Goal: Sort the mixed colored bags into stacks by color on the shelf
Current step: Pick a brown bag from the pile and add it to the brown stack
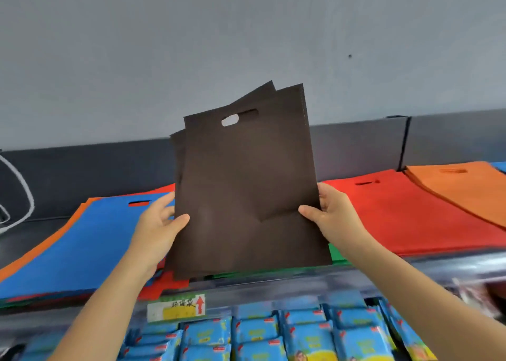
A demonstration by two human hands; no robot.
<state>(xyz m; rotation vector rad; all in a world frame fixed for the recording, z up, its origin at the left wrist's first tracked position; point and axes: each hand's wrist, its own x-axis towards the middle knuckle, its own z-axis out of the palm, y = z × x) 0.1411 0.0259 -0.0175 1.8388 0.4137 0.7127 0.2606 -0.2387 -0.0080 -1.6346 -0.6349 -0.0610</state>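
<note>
Holding a small sheaf of dark brown non-woven fabric bags (246,196) upright in front of me, I have both grips on its lower sides. My left grip (160,223) pinches the left edge, thumb on the near face and fingers behind. My right grip (330,214) pinches the right edge the same way. The bags are slightly fanned, and the front one shows an oval cut-out handle near its top. The sheaf's bottom edge is low over the near rim of the shiny metal shelf (410,267), above a green fabric bag (338,253) lying flat there. On the left of the shelf lies a mixed pile topped by a blue fabric bag (82,240), with orange and red edges showing beneath it. On the right sits a stack of red fabric bags (405,215), and farther right a stack of orange fabric bags (465,188) overlaps it. Below the shelf rim are a white and yellow price label (176,307) and rows of blue packets (301,333).
</note>
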